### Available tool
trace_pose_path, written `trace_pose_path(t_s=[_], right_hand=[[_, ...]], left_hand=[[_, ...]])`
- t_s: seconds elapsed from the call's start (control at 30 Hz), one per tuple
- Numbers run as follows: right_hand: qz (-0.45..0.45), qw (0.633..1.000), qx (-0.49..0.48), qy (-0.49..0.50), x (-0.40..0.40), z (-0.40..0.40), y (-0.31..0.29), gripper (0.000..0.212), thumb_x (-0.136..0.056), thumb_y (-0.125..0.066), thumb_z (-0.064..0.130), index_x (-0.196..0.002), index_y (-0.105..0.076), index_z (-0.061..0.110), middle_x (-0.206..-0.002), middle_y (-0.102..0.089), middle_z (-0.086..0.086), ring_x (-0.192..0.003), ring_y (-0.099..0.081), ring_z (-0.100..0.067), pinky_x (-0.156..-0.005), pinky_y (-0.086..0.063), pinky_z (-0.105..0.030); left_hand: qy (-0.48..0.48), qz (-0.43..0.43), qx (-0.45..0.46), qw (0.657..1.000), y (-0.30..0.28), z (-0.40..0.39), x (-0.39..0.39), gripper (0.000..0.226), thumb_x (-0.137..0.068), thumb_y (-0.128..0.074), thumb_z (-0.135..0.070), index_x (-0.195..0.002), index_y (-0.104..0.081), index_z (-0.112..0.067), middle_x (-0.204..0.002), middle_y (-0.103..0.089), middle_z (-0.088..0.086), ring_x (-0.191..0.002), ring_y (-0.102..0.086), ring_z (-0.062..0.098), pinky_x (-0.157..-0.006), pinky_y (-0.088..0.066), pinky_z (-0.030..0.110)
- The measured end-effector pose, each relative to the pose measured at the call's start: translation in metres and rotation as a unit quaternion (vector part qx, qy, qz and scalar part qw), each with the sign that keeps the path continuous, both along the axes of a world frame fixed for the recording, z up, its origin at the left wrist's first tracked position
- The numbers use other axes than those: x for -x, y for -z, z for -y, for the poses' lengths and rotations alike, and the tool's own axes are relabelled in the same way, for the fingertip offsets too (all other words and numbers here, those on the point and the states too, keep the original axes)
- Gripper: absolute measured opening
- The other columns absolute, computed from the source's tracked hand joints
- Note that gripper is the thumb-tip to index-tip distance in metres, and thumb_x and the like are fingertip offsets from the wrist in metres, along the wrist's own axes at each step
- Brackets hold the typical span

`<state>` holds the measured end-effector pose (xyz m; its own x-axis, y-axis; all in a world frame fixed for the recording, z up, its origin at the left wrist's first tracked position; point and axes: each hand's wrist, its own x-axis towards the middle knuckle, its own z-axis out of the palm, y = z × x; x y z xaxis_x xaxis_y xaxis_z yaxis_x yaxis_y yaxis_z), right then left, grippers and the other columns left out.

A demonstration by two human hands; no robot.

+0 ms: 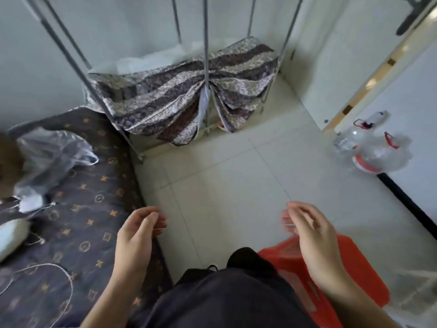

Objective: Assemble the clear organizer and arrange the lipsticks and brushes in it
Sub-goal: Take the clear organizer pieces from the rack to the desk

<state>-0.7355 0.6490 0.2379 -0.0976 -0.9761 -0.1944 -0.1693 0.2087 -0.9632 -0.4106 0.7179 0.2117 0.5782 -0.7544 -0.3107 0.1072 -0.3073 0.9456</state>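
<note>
While no organizer, lipsticks or brushes visible, handling unjudgeable; left hand (138, 229) and right hand (307, 229) loosely curled, empty.

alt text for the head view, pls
A person's left hand and right hand hover empty, fingers loosely curled, over a pale tiled floor. A patterned bed lies to the left, a red plastic stool under the right hand, a fabric-draped metal rack ahead.

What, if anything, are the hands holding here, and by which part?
Nothing that can be seen: the left hand and right hand hover loosely curled over the floor.
</note>
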Motion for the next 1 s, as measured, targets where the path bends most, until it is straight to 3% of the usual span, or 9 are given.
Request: trace_pose_path(t_s=[0.17, 0.33, 0.43, 0.67, 0.8, 0.9, 1.0], right_hand=[[0.009, 0.998, -0.021, -0.065, -0.058, 0.061, 0.010, 0.025, -0.080, -0.066, 0.049, -0.094, -0.073, 0.030, -0.088, -0.076, -0.004, -0.083, -0.073, -0.021, -0.070, -0.059, -0.024], [0.014, 0.995, -0.020, -0.096, -0.104, 0.142, 0.021, 0.024, -0.082, -0.065, 0.047, -0.096, -0.073, 0.028, -0.088, -0.076, -0.003, -0.084, -0.073, -0.021, -0.073, -0.059, -0.032], [0.026, 0.993, -0.011, -0.117, -0.131, 0.209, 0.027, 0.009, -0.091, -0.065, 0.031, -0.095, -0.073, 0.028, -0.088, -0.075, -0.004, -0.083, -0.072, -0.022, -0.074, -0.061, -0.031], [0.017, 0.982, -0.027, -0.187, -0.203, 0.352, 0.018, 0.012, -0.096, -0.062, 0.011, -0.093, -0.072, 0.018, -0.083, -0.074, -0.007, -0.078, -0.071, -0.018, -0.071, -0.059, -0.027], [0.000, 0.973, -0.050, -0.226, -0.251, 0.406, 0.019, 0.008, -0.095, -0.064, 0.010, -0.093, -0.072, 0.014, -0.081, -0.074, -0.006, -0.077, -0.070, -0.019, -0.069, -0.059, -0.027], [-0.037, 0.957, -0.068, -0.280, -0.300, 0.444, 0.028, 0.007, -0.094, -0.066, 0.015, -0.093, -0.071, 0.019, -0.080, -0.074, -0.001, -0.079, -0.070, -0.020, -0.077, -0.057, -0.041], [-0.057, 0.947, -0.079, -0.307, -0.352, 0.483, 0.040, 0.006, -0.092, -0.067, 0.021, -0.092, -0.070, 0.026, -0.081, -0.074, 0.000, -0.081, -0.071, -0.020, -0.081, -0.056, -0.050]], left_hand=[[-0.091, 0.013, -0.015, 0.996, 0.002, 0.008, -0.049, 0.021, -0.099, -0.058, -0.014, -0.095, -0.075, -0.024, -0.086, -0.077, 0.007, -0.079, -0.071, 0.018, -0.076, -0.052, 0.035], [-0.118, 0.004, -0.025, 0.993, 0.012, 0.081, -0.080, 0.022, -0.099, -0.057, -0.008, -0.091, -0.074, -0.020, -0.082, -0.076, 0.007, -0.077, -0.069, 0.019, -0.071, -0.054, 0.030], [-0.110, 0.010, -0.022, 0.994, 0.012, 0.145, -0.092, 0.021, -0.099, -0.057, -0.005, -0.093, -0.073, -0.016, -0.083, -0.075, 0.010, -0.077, -0.068, 0.018, -0.074, -0.054, 0.033], [-0.116, 0.036, -0.016, 0.992, -0.009, 0.256, -0.149, 0.030, -0.098, -0.059, -0.007, -0.089, -0.075, -0.030, -0.086, -0.077, 0.007, -0.077, -0.070, 0.017, -0.072, -0.056, 0.028], [-0.147, 0.031, -0.034, 0.988, -0.009, 0.292, -0.187, 0.028, -0.097, -0.060, -0.009, -0.089, -0.075, -0.031, -0.085, -0.077, 0.007, -0.076, -0.070, 0.017, -0.074, -0.054, 0.034], [-0.135, 0.042, -0.071, 0.987, 0.001, 0.329, -0.223, 0.020, -0.093, -0.062, -0.019, -0.090, -0.075, -0.034, -0.084, -0.077, 0.005, -0.073, -0.069, 0.015, -0.073, -0.055, 0.037], [-0.110, 0.049, -0.097, 0.988, 0.012, 0.375, -0.266, 0.016, -0.081, -0.062, -0.037, -0.092, -0.073, -0.035, -0.085, -0.077, 0.002, -0.082, -0.071, 0.027, -0.080, -0.057, 0.049]])
